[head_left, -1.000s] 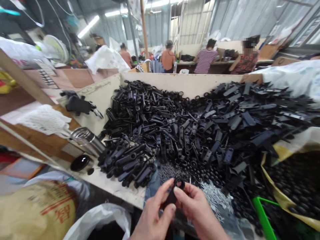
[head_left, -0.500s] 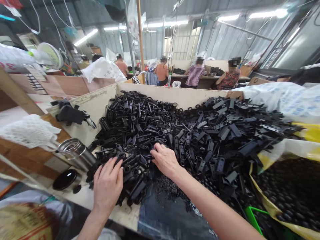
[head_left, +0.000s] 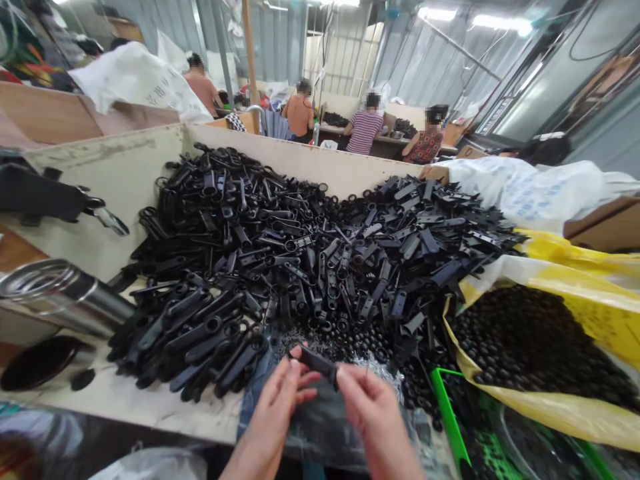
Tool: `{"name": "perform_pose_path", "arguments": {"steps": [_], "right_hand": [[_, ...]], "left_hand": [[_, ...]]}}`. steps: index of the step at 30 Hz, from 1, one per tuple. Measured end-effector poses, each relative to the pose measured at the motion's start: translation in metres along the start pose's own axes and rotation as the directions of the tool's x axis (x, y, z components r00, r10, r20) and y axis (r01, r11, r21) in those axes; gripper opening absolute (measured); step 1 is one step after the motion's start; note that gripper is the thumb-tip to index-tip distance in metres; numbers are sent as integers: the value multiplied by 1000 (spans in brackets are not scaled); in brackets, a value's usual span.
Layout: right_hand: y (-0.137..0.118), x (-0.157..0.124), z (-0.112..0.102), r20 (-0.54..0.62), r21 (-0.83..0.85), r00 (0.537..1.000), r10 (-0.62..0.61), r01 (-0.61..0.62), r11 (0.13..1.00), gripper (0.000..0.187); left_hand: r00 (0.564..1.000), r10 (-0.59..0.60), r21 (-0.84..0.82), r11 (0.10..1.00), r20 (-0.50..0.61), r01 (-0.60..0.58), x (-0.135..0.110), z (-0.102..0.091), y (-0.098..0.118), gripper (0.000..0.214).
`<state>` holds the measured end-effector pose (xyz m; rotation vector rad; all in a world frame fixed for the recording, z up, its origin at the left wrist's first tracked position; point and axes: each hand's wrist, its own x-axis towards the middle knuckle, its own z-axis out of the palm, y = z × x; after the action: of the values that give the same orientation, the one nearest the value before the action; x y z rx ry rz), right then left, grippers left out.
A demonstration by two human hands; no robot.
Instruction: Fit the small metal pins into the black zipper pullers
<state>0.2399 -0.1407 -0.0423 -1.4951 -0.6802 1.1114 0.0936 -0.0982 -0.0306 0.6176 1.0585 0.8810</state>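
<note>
1. Black plastic lever [head_left: 316,362] is held pinched at both ends, left hand [head_left: 278,407] closed on one and right hand [head_left: 371,415] on the other, just in front of the parts pile [head_left: 300,247].
2. Step is judged as hand-fitting of this piece. Small rings [head_left: 350,335] lie close beyond, so fine fingertip alignment is called for next.

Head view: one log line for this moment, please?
left hand: holds black plastic piece | right hand: pinches its other end | behind: pile of black parts | right: yellow bag

Faint print on the white sack [head_left: 131,79] cannot be read.
</note>
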Motion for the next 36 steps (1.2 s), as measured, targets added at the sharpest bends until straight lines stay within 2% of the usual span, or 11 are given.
{"name": "perform_pose_path", "arguments": {"steps": [2, 4, 6, 8, 11, 15, 20, 25, 29, 32, 36], "right_hand": [[29, -25, -8, 99, -17, 991, 90, -89, 996, 58], [37, -31, -18, 191, -149, 981, 28, 0, 989, 52], [22, -17, -30, 236, -332, 968, -86, 163, 929, 40], [-6, 14, -43, 188, -484, 950, -249, 310, 818, 32], [-46, 68, -54, 183, -684, 855, -486, 465, 562, 32], [-69, 107, -40, 286, -737, 817, -500, 521, 431, 21], [-58, 107, -2, 426, -789, 818, -387, 545, 285, 19], [-51, 97, -1, 445, -795, 819, -363, 548, 260, 16], [-44, 64, -19, 448, -672, 804, -391, 591, 447, 17], [-31, 31, -23, 539, -548, 733, -415, 679, 488, 17], [-13, 3, -19, 566, -492, 611, -554, 789, 367, 31]], "left_hand": [[997, -76, -126, 989, 19, 78, -2, 9, -13, 59], [993, -119, -181, 976, 10, 118, -1, 7, -16, 48], [992, -122, -173, 978, -31, 114, 2, -1, -13, 44], [994, -100, -96, 991, -43, 95, 5, -9, -9, 46], [995, -100, 47, 994, 3, 100, 7, -14, -9, 51], [991, -134, 87, 987, 14, 133, 1, -13, -21, 61], [980, -197, 51, 979, 22, 195, 0, -10, -26, 69], [975, -217, -52, 974, 54, 220, -2, -11, -13, 64], [976, -211, -54, 975, 60, 214, -11, -13, -10, 56], [979, -198, -18, 980, 54, 199, -18, -11, -18, 59], [969, -241, -2, 970, 55, 242, -27, -10, -26, 69]]}}
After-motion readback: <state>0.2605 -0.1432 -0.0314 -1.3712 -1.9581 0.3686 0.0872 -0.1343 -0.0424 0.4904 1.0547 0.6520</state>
